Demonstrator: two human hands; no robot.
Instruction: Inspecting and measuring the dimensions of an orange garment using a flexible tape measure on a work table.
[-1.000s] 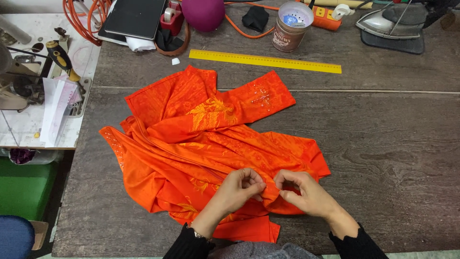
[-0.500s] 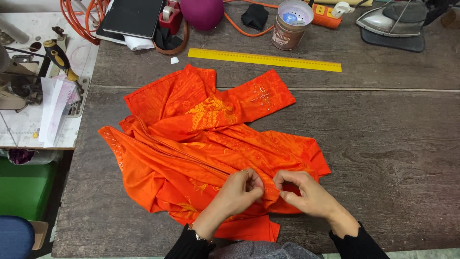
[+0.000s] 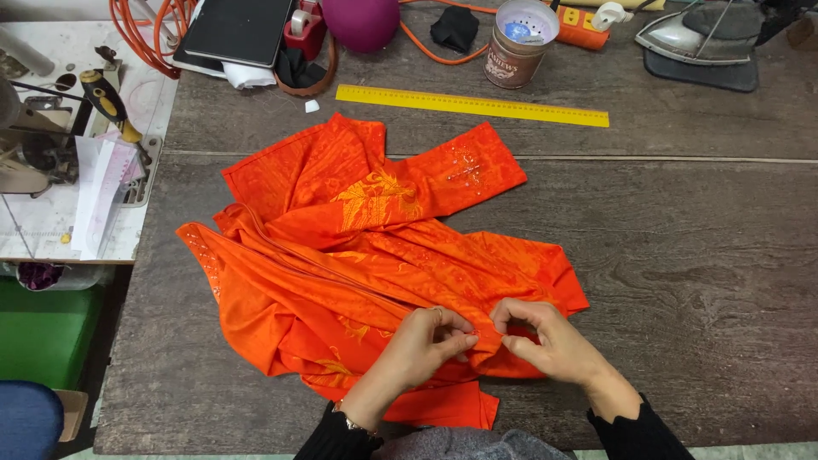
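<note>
A crumpled bright orange garment (image 3: 358, 247) with gold and sequin patterns lies spread on the dark wooden table (image 3: 699, 255). My left hand (image 3: 426, 341) pinches a fold of the orange fabric near its lower right part. My right hand (image 3: 545, 341) pinches the same fold just to the right, fingertips almost touching the left hand's. Both wrists wear black sleeves. A ring shows on my left hand.
A yellow ruler (image 3: 473, 105) lies beyond the garment. Farther back stand a brown tin (image 3: 518, 38), an iron (image 3: 694, 38) on its pad, a dark tablet (image 3: 237, 27), a tape dispenser (image 3: 300, 21), orange cable (image 3: 141, 25). A sewing machine table (image 3: 77, 145) stands left, a green bin (image 3: 43, 332) below.
Both hands stay pinching the fabric at the same spot, with only slight finger shifts. The garment lies as before.
</note>
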